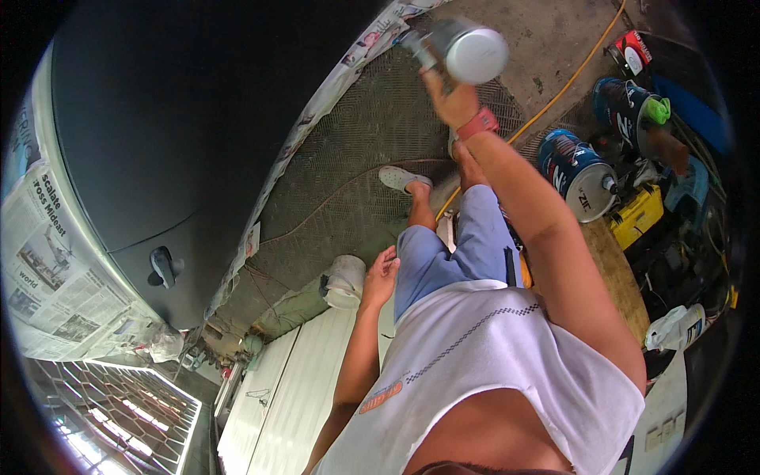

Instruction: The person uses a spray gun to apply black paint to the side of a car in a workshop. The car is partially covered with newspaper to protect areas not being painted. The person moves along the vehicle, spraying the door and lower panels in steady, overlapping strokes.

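My right hand (454, 103), with a red band on its wrist, is closed around a spray gun (426, 51) with a round white-lidded cup (476, 55). The gun is raised far in front of me and smeared by motion. Its front end points left, toward a dark car panel (150, 127) edged with newspaper (352, 59). Beside my left thigh hangs my left hand (381, 277), empty, with its fingers loosely apart. A whitish bucket (344, 282) stands on the floor just past it. On the panel is a dark door handle (162, 267).
A yellow hose (566, 83) runs over the floor at the right. Blue drums (576, 174), a yellow case (636, 215) and a white plastic bag (673, 326) crowd that side. More newspaper (59, 261) covers the car at the left. Ridged matting (348, 150) lies underfoot.
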